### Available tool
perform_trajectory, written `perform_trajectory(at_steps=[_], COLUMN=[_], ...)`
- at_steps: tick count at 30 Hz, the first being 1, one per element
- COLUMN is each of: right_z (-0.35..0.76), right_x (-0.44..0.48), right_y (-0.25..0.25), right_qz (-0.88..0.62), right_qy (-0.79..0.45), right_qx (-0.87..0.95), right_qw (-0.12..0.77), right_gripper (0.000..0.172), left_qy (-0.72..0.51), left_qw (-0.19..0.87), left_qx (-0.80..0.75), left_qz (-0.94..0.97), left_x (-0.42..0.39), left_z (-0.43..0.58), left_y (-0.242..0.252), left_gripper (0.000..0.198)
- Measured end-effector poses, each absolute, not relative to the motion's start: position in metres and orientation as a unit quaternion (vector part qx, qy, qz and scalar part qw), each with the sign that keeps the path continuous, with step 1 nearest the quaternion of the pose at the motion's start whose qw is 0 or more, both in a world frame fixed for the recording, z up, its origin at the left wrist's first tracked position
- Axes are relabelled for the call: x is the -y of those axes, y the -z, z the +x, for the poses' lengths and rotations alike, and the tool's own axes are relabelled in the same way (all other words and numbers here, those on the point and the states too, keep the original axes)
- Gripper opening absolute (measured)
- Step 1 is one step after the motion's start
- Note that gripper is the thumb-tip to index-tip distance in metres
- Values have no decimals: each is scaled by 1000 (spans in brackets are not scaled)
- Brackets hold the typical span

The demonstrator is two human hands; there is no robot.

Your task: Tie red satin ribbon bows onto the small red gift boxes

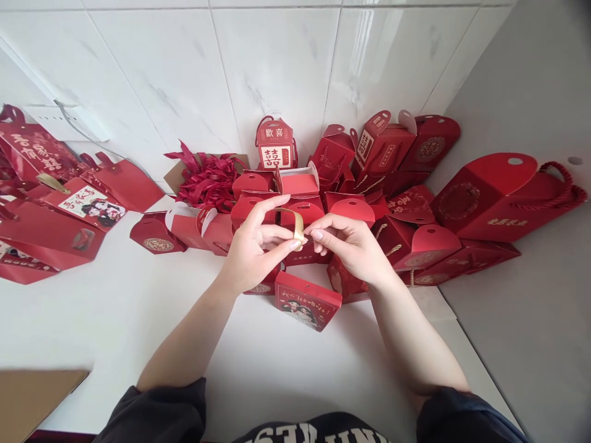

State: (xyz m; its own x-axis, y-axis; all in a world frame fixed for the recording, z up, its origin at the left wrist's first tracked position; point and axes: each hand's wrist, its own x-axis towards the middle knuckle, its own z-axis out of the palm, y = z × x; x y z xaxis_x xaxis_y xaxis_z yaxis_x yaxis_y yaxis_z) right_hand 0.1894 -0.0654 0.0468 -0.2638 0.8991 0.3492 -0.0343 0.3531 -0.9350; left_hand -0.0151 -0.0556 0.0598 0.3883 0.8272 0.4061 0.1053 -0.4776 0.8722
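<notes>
A loop of gold ribbon [298,226] is held up between my two hands. My left hand [258,243] pinches it between thumb and fingers at its lower end. From the other side, the fingertips of my right hand [348,243] close on the ribbon's end. Just below the hands, a red box with a printed cartoon couple [308,303] stands tilted on the white table [286,369]. More red boxes sit right behind the fingers, partly covered by them.
Red gift boxes crowd the back and right, including a large one with a rope handle [489,197]. A carton of red ribbons [207,181] stands by the tiled wall. More red boxes [69,227] are at left, near a power strip [64,122]. Cardboard [37,400] lies front left.
</notes>
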Motion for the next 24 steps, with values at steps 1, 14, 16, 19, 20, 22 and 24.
perform_trajectory(at_steps=[1, 14, 16, 19, 20, 22, 24], right_z=[190, 197, 202, 209, 211, 214, 215], right_x=[64, 69, 69, 70, 70, 72, 73], right_y=[-47, -50, -53, -57, -58, -61, -62], right_qz=[-338, -349, -369, -377, -379, -381, -378], right_qy=[-472, -446, -419, -402, -395, -383, -379], right_qx=[634, 638, 638, 640, 641, 642, 644], right_qw=[510, 522, 530, 536, 539, 544, 546], right_gripper=[22, 22, 22, 21, 20, 20, 20], left_qy=[-454, -249, -149, -95, -101, -126, -149], left_qw=[379, 319, 272, 228, 225, 214, 189], left_qx=[-320, -343, -315, -284, -281, -269, -247], left_qz=[740, 848, 897, 926, 927, 931, 939], left_x=[56, 58, 54, 50, 50, 53, 57], left_z=[-15, -19, -25, -30, -30, -29, -27], left_y=[-60, -61, -62, -63, -64, -66, -68], left_gripper=[62, 35, 31, 6, 2, 11, 19])
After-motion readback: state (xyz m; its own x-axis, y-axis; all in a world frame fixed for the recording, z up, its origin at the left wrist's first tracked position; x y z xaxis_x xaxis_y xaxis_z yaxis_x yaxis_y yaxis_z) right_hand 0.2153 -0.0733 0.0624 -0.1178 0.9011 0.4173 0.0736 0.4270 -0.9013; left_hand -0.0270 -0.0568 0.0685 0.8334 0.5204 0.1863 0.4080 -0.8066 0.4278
